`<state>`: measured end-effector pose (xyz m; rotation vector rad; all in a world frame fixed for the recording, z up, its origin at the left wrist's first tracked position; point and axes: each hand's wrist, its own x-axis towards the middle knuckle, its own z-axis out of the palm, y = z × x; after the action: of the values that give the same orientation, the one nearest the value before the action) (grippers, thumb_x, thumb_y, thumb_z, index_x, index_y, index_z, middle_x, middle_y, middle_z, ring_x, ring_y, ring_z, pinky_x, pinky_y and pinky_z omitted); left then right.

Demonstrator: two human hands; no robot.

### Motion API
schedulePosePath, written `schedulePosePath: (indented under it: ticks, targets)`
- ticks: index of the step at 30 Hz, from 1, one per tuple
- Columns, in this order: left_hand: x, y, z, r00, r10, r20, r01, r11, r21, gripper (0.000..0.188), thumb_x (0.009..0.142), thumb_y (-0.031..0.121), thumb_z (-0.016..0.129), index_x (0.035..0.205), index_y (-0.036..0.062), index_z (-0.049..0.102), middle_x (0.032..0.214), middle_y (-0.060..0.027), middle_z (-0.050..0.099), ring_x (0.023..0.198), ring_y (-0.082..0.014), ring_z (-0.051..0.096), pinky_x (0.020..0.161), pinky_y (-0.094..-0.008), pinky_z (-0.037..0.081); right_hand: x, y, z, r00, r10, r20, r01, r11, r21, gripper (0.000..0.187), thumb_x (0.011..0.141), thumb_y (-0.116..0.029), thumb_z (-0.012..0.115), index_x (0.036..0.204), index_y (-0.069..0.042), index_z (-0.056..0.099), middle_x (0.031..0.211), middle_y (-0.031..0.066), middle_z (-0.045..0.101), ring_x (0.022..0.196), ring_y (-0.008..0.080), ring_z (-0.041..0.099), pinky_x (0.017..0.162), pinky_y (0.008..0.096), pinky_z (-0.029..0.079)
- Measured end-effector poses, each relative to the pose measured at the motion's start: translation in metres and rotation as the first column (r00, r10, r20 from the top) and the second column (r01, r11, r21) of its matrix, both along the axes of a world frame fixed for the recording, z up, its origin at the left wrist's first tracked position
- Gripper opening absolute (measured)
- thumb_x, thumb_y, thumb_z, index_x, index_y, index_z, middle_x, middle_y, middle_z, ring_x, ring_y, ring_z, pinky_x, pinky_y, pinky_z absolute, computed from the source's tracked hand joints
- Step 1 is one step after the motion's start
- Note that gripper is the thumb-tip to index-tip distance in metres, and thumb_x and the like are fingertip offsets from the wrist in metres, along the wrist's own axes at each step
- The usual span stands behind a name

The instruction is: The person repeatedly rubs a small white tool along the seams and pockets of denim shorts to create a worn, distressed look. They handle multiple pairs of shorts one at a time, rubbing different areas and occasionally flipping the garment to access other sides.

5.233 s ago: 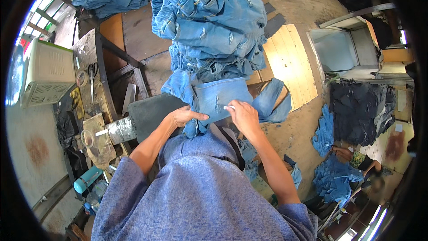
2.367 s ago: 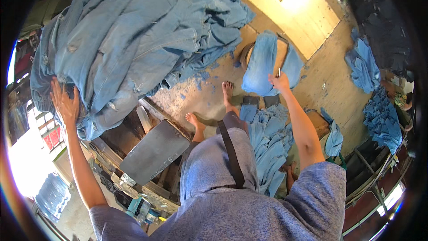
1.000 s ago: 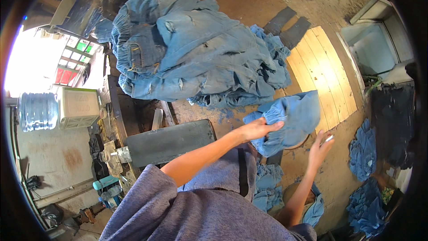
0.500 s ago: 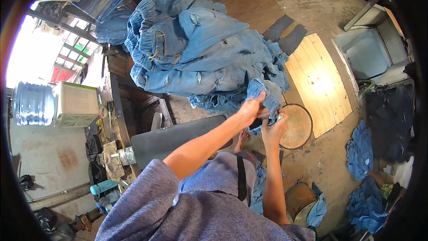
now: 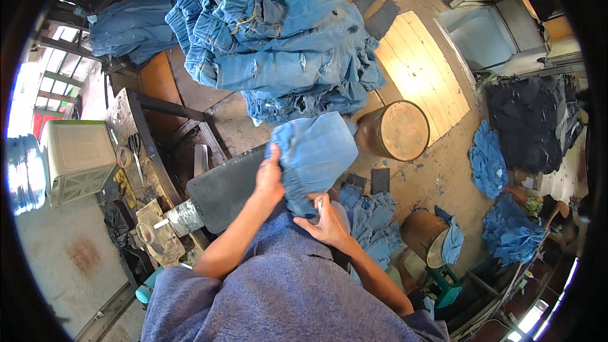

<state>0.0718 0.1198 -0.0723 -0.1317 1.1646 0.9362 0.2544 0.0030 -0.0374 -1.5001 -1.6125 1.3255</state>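
A light blue denim garment, gathered along the edge facing me, hangs bunched in front of my body. My left hand is closed on its left edge, thumb uppermost. Lower down on the right, my right hand pinches the gathered edge. Something small and pale shows at the right fingertips, too small to name. Beneath the garment and to its left lies a long black board, partly covered by my left arm. Beyond stands a large heap of blue denim trousers with ripped patches and elastic waistbands.
Left is a workbench with scissors, a beige plastic box and a water bottle. A round drum stands right of the garment. Denim lies on the floor; dark folded cloth is stacked at right.
Both hands have come back from beside the heap toward my body, bringing the denim garment along. More of the garment now shows spread between them. The view has shifted too.
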Motion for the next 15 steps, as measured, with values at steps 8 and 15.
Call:
schedulePosePath:
  ticks: [8, 15]
  targets:
    - [-0.149, -0.059, 0.016, 0.951, 0.203, -0.232, -0.194, 0.979, 0.061, 0.049, 0.107, 0.049, 0.061, 0.128, 0.0054, 0.069, 0.124, -0.0099, 0.075, 0.111, -0.026, 0.073, 0.1, -0.0457, 0.058, 0.056, 0.06, -0.05, 0.449, -0.854, -0.262, 0.675, 0.516, -0.528, 0.055, 0.1, -0.041, 0.073, 0.135, -0.007, 0.049, 0.126, 0.0133, 0.067, 0.112, 0.0229, 0.065, 0.094, 0.0451, 0.054]
    - [-0.189, -0.079, 0.024, 0.938, 0.201, -0.284, -0.207, 0.978, 0.008, 0.041, 0.106, 0.044, 0.066, 0.119, 0.0057, 0.071, 0.108, -0.0085, 0.076, 0.098, -0.0256, 0.073, 0.091, -0.0435, 0.06, 0.118, 0.142, -0.109, 0.147, -0.946, -0.29, 0.111, 0.307, -0.945, 0.085, 0.098, -0.074, 0.056, 0.153, -0.011, 0.048, 0.144, 0.0139, 0.061, 0.137, 0.0369, 0.054, 0.117, 0.0574, 0.041]
